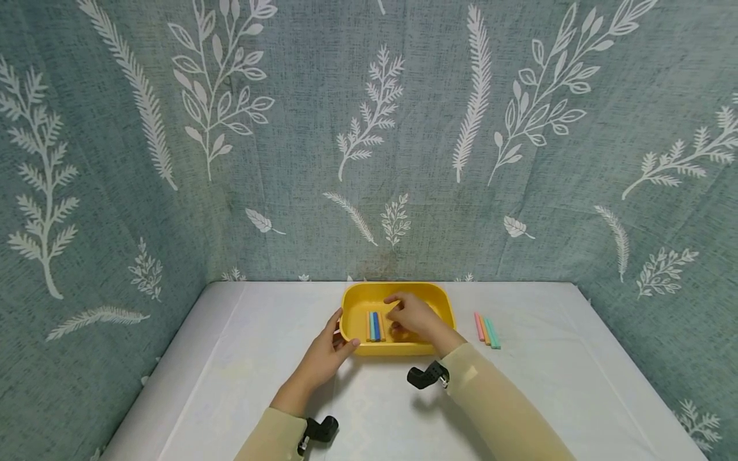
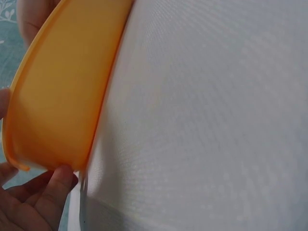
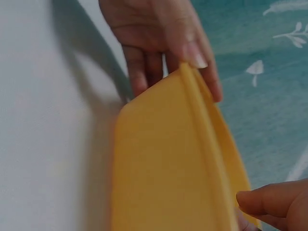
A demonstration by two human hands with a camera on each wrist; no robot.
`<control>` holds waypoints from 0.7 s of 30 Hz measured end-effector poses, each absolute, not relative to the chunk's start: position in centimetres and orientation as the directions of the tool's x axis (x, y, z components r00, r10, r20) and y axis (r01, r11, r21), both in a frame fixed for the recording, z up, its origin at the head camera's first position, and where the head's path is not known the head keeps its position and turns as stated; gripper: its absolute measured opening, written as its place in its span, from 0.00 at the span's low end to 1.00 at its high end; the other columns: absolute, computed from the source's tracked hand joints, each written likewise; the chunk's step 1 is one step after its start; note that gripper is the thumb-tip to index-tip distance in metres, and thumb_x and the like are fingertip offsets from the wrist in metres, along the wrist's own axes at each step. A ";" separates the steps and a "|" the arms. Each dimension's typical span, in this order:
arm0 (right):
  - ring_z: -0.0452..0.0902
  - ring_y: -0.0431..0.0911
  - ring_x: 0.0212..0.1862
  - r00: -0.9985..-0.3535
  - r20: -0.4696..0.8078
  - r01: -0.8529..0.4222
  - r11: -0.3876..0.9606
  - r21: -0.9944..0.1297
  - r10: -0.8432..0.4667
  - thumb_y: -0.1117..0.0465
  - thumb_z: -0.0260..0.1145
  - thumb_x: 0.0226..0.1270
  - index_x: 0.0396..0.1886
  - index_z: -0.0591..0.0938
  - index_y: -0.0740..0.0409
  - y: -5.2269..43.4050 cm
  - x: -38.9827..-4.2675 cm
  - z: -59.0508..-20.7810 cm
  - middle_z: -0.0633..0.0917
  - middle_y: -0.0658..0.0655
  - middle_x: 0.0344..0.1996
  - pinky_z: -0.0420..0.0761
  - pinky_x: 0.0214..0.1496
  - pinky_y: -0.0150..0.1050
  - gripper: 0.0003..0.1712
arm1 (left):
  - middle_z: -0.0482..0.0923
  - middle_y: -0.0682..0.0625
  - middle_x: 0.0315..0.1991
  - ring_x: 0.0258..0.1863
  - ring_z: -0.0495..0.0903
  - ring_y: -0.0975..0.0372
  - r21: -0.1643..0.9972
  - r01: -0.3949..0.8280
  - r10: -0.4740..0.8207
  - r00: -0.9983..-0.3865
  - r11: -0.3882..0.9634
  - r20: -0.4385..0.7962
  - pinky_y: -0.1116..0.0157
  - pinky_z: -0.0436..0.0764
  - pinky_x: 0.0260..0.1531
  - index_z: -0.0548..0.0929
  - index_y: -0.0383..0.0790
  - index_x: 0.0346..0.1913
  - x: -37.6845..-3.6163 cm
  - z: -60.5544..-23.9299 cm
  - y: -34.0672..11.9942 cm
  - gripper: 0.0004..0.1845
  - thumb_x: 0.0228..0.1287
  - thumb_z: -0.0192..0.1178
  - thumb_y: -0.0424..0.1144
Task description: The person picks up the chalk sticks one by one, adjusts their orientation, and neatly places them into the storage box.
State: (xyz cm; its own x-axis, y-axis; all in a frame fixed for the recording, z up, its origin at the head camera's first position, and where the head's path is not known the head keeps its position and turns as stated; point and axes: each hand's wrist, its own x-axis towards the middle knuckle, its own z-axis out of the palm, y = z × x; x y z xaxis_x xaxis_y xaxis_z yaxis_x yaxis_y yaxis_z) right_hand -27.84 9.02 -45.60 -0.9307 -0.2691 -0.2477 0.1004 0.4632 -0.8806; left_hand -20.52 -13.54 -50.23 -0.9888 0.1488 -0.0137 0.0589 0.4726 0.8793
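Note:
A yellow tray (image 1: 398,286) stands on the white table (image 1: 242,358), near the back wall. Several chalk sticks (image 1: 375,326), orange and blue, lie side by side on its floor. My left hand (image 1: 343,333) grips the tray's front left corner, thumb on the rim and fingers along the outer wall; the right wrist view shows that hand (image 3: 159,43) on the tray (image 3: 163,168). My right hand (image 1: 398,314) reaches into the tray just right of the sticks, fingers curled downward. Whatever lies under it is hidden. The left wrist view shows only the tray wall (image 2: 57,96) and my thumb (image 2: 55,190).
Three more chalk sticks (image 1: 487,331), pink, orange and green, lie on the table right of the tray. Leaf-patterned teal cloth (image 1: 369,141) closes in the back and both sides. Black wrist cameras (image 1: 428,376) sit on my sleeves.

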 end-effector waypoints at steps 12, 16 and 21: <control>0.80 0.50 0.33 -0.947 -0.188 0.069 0.407 -0.911 -0.260 0.67 0.63 0.73 0.61 0.79 0.63 11.2 -26.6 -43.0 0.77 0.60 0.38 0.87 0.43 0.47 0.19 | 0.59 0.36 0.74 0.67 0.72 0.47 0.883 0.064 0.148 -0.989 0.465 -0.006 0.52 0.74 0.64 0.48 0.49 0.81 -20.6 -50.3 -13.5 0.45 0.71 0.62 0.51; 0.81 0.49 0.32 -0.954 -0.156 0.033 0.428 -0.903 -0.256 0.66 0.63 0.73 0.61 0.79 0.63 12.1 -26.1 -42.3 0.78 0.61 0.39 0.88 0.42 0.47 0.18 | 0.59 0.36 0.74 0.67 0.72 0.47 0.881 0.064 0.145 -0.989 0.469 -0.006 0.51 0.74 0.64 0.48 0.49 0.81 -20.5 -50.3 -13.5 0.45 0.71 0.62 0.51; 0.81 0.50 0.33 -0.954 -0.121 -0.014 0.446 -0.895 -0.273 0.66 0.62 0.74 0.62 0.78 0.64 13.6 -25.6 -41.8 0.80 0.66 0.43 0.88 0.42 0.47 0.19 | 0.60 0.38 0.75 0.67 0.71 0.48 0.881 0.056 0.143 -0.990 0.470 -0.013 0.51 0.74 0.64 0.47 0.51 0.81 -20.5 -50.3 -13.5 0.46 0.70 0.63 0.51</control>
